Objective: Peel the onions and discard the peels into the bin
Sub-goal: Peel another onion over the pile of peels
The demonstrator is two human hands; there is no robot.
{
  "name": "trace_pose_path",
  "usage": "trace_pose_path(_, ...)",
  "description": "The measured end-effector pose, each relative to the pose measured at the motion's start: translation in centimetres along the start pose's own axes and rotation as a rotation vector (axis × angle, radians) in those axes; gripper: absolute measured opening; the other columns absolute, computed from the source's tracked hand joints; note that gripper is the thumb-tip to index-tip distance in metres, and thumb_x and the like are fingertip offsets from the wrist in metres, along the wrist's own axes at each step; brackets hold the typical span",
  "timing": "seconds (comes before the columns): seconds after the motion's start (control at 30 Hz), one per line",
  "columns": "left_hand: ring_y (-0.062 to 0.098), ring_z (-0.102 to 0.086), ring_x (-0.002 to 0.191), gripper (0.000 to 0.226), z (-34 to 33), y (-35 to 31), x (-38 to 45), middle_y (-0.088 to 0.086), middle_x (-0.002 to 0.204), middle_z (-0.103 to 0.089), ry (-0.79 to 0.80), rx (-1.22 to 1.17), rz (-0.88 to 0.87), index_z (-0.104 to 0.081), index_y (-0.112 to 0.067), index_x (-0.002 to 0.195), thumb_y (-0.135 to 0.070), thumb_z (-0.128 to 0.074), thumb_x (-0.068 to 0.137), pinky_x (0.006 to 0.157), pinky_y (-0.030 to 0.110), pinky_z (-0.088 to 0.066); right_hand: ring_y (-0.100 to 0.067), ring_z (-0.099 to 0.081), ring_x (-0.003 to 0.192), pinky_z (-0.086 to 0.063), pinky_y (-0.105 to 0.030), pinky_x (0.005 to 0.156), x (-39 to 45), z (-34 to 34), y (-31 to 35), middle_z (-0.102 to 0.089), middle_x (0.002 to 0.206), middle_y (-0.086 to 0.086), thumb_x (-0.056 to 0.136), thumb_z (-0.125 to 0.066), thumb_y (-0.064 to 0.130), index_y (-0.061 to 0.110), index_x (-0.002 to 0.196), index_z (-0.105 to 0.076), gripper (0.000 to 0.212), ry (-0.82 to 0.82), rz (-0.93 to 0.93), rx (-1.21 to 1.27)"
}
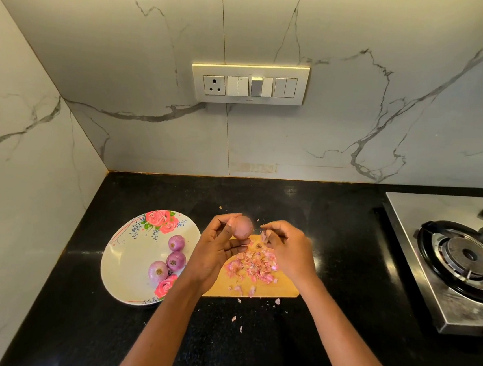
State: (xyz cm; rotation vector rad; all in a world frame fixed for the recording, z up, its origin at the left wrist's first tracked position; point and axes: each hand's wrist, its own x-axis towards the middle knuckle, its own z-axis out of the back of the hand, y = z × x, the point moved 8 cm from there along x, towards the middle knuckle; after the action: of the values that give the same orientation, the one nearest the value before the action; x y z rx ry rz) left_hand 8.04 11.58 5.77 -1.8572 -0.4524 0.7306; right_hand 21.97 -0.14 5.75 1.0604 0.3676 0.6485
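Observation:
My left hand [218,248] grips a small pinkish onion [243,226] above the wooden cutting board [280,290]. Just right of it, my right hand [285,247] pinches a strip of peel [264,235] between thumb and fingers. A heap of pink onion peels [254,266] lies on the board under both hands. Three purple onions [176,243] [176,261] [158,272] sit on the right side of a white plate with rose prints [127,257]. No bin is in view.
A steel gas stove [459,263] stands at the right on the black counter [248,345]. Small peel scraps [240,320] lie on the counter in front of the board. Marble walls close the back and left; a switch panel [249,84] is on the back wall.

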Motion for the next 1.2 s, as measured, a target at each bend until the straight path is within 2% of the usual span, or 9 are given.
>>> trace_pose_path(0.13,0.024,-0.072,0.100,0.030,0.0,0.1,0.2,0.006,0.119,-0.072,-0.009,0.004,0.014,-0.062,-0.020,0.128,-0.028,-0.053,0.101,0.084,0.030,-0.059,-0.003,-0.063,0.096,-0.045,-0.008,0.078,-0.3,-0.6,1.0,-0.071,0.106,0.008,0.102,-0.061,0.022,0.020,0.111,-0.075,0.017,0.048,0.068,-0.146)
trace_pose_path(0.23,0.019,-0.072,0.100,0.027,0.3,0.1,0.3,0.003,0.118,-0.072,-0.048,0.071,0.001,-0.061,-0.022,0.127,-0.031,-0.053,0.103,0.082,0.027,-0.056,-0.002,-0.065,0.097,-0.049,-0.009,0.080,-0.5,-0.2,3.0,-0.071,0.107,0.007,0.099,-0.066,0.024,0.021,0.111,-0.075,0.015,-0.003,0.175,-0.091)
trace_pose_path(0.33,0.020,-0.072,0.103,0.024,0.6,0.1,0.6,0.004,0.115,-0.071,-0.086,0.130,-0.013,-0.058,-0.022,0.122,-0.035,-0.052,0.102,0.082,0.024,-0.056,-0.001,-0.067,0.103,-0.054,-0.014,0.085,-0.7,-0.3,5.0,-0.073,0.113,0.008,0.095,-0.071,0.026,0.021,0.117,-0.075,0.023,0.038,0.291,0.011)
trace_pose_path(0.4,0.021,-0.070,0.103,0.024,0.6,0.0,0.7,0.004,0.113,-0.071,-0.091,0.156,-0.024,-0.059,-0.023,0.118,-0.038,-0.052,0.101,0.084,0.026,-0.056,-0.001,-0.068,0.103,-0.055,-0.015,0.086,-0.7,-0.7,5.7,-0.074,0.112,0.007,0.093,-0.074,0.025,0.021,0.119,-0.076,0.026,0.070,0.352,-0.008)
trace_pose_path(0.57,0.010,-0.069,0.093,0.031,0.1,-0.9,0.5,-0.003,0.106,-0.073,-0.073,0.241,-0.116,-0.063,-0.023,0.120,-0.042,-0.057,0.095,0.080,0.021,-0.056,-0.003,-0.070,0.097,-0.056,-0.013,0.081,-0.7,0.2,6.0,-0.077,0.106,0.002,0.092,-0.075,0.022,0.016,0.116,-0.077,0.025,-0.012,0.433,-0.081)
trace_pose_path(0.67,0.006,-0.069,0.091,0.028,0.1,-0.9,0.5,-0.004,0.109,-0.073,-0.061,0.259,-0.131,-0.063,-0.024,0.122,-0.037,-0.058,0.098,0.077,0.020,-0.054,-0.004,-0.071,0.095,-0.054,-0.011,0.079,-0.8,0.3,6.1,-0.077,0.105,0.001,0.093,-0.074,0.020,0.014,0.116,-0.077,0.023,-0.008,0.449,-0.100)
trace_pose_path(0.93,0.012,-0.067,0.097,0.024,0.0,-0.6,0.3,0.002,0.115,-0.069,-0.083,0.284,-0.153,-0.064,-0.025,0.121,-0.030,-0.063,0.098,0.076,0.020,-0.054,-0.001,-0.066,0.082,-0.051,-0.004,0.076,-1.4,0.4,6.4,-0.076,0.093,-0.001,0.088,-0.078,0.016,0.011,0.102,-0.078,0.015,-0.084,0.458,-0.158)
trace_pose_path(1.07,0.009,-0.067,0.095,0.029,0.0,-0.6,0.2,0.000,0.116,-0.070,-0.089,0.263,-0.154,-0.064,-0.021,0.124,-0.031,-0.063,0.097,0.076,0.020,-0.054,-0.004,-0.069,0.083,-0.057,-0.015,0.074,-1.4,0.2,6.6,-0.075,0.091,0.004,0.089,-0.077,0.023,0.012,0.099,-0.077,0.015,-0.104,0.448,-0.124)
trace_pose_path(1.2,0.011,-0.067,0.099,0.036,0.0,-0.8,0.1,-0.001,0.117,-0.070,-0.078,0.237,-0.159,-0.063,-0.021,0.126,-0.036,-0.063,0.093,0.079,0.021,-0.054,-0.003,-0.070,0.082,-0.058,-0.015,0.073,-1.4,0.3,6.3,-0.074,0.090,0.007,0.089,-0.074,0.028,0.013,0.099,-0.077,0.018,-0.115,0.380,-0.069)
